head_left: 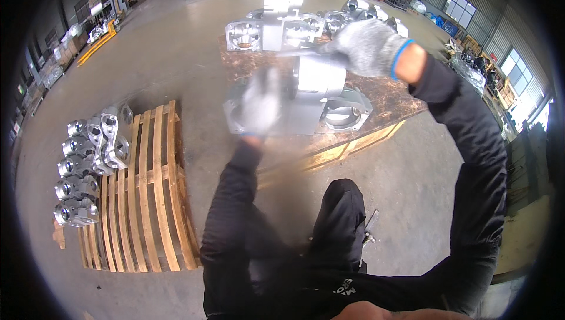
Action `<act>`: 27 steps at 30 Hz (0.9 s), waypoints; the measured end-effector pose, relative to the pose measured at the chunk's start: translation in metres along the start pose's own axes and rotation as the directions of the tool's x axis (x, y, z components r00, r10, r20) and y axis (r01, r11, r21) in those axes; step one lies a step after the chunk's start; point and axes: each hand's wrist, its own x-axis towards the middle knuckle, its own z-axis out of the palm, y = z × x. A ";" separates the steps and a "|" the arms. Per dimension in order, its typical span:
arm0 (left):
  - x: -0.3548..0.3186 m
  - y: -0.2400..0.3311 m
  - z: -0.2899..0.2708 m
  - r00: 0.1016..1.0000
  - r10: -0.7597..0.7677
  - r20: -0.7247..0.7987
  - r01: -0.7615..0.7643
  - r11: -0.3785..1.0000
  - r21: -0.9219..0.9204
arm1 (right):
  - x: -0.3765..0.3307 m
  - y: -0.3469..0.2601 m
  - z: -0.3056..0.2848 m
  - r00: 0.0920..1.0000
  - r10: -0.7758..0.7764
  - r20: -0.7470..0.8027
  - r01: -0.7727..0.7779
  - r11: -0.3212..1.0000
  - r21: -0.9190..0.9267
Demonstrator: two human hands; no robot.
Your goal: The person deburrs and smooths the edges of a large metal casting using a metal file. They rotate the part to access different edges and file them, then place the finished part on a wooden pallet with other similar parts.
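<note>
A silvery metal casting (318,78) with a round barrel and ringed side openings lies near the front edge of the brown wooden work surface (388,96). My right hand (368,48), in a grey glove with a blue cuff, is above the barrel's far right side. Its fingers are closed on a slim grey bar-like tool (300,51) that points left; blur hides its exact kind. My left hand (261,105), also gloved, is at the casting's left flange, with its fingers smeared by motion. Whether it grips the flange cannot be made out.
More castings (273,25) stand on the far side of the work surface, with others (359,14) at its far right. On the floor at left, a slatted wooden pallet (156,184) bears several smaller metal parts (79,187). A yellow pallet jack (97,43) stands farther off.
</note>
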 end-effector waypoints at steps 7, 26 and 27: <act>0.030 -0.097 -0.065 0.993 0.014 0.116 -0.044 0.966 0.256 | 0.012 -0.013 -0.032 0.994 -0.066 0.085 0.054 0.990 0.133; -0.024 -0.150 -0.048 0.997 -0.068 0.040 0.055 0.962 0.269 | -0.028 -0.026 -0.004 0.987 -0.141 -0.078 0.132 0.986 -0.104; -0.033 -0.150 -0.048 0.999 -0.050 0.001 0.048 0.953 0.299 | -0.037 -0.020 -0.006 0.993 -0.091 -0.080 0.086 0.994 -0.067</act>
